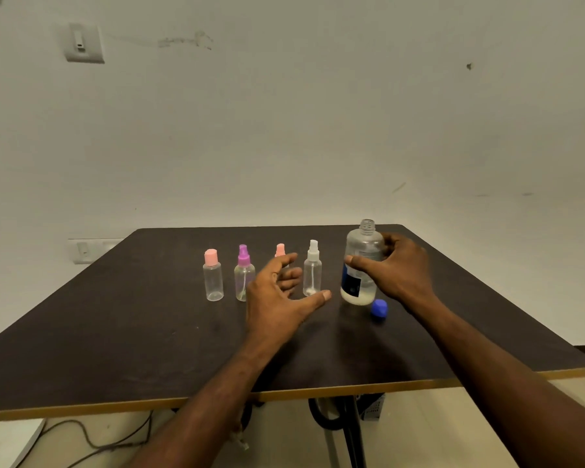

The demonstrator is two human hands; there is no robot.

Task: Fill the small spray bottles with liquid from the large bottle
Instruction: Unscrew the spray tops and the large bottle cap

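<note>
On the dark counter (115,332) four small bottles stand upright in a row: a pink-capped bottle (213,275), a purple spray bottle (244,273), a pink spray bottle (280,250) half hidden behind the left hand (277,295), and a white spray bottle (312,269). The left hand is spread, fingers relaxed, holding nothing, its thumb just below the white one. The right hand (397,268) grips the uncapped large bottle (361,265), standing upright. A blue cap (379,309) lies just beside its base.
</note>
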